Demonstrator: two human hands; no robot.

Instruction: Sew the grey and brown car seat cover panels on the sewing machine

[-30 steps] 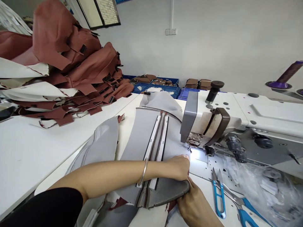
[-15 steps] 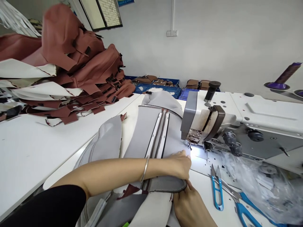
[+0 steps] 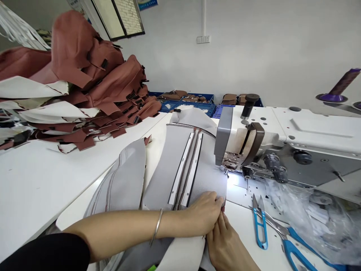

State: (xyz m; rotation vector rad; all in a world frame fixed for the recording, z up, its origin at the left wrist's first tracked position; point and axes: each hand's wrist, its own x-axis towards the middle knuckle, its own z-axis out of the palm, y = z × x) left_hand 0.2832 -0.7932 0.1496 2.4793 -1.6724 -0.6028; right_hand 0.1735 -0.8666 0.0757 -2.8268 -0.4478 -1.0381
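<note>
A grey cover panel (image 3: 207, 173) lies under the needle area of the white sewing machine (image 3: 282, 131), with two white strips (image 3: 183, 167) running down its middle. My left hand (image 3: 205, 212), a silver bangle on its wrist, is closed on the panel's right edge just in front of the needle. Right below it, my right hand (image 3: 227, 241) pinches the same edge, its fingertips touching the left hand. A bit of dark red shows between the fingers. My left forearm hides the panel's near part.
Blue thread snips (image 3: 261, 226) and blue-handled scissors (image 3: 291, 241) lie right of my hands, beside a clear plastic bag (image 3: 318, 226). Another grey piece (image 3: 126, 177) rests on the left. Reddish-brown covers (image 3: 113, 82) are heaped farther back, near blue crates (image 3: 194, 107).
My left hand has slid toward me along the panel's edge and now meets my right hand. The dark folded piece beneath it is now covered. My right hand has barely moved.
</note>
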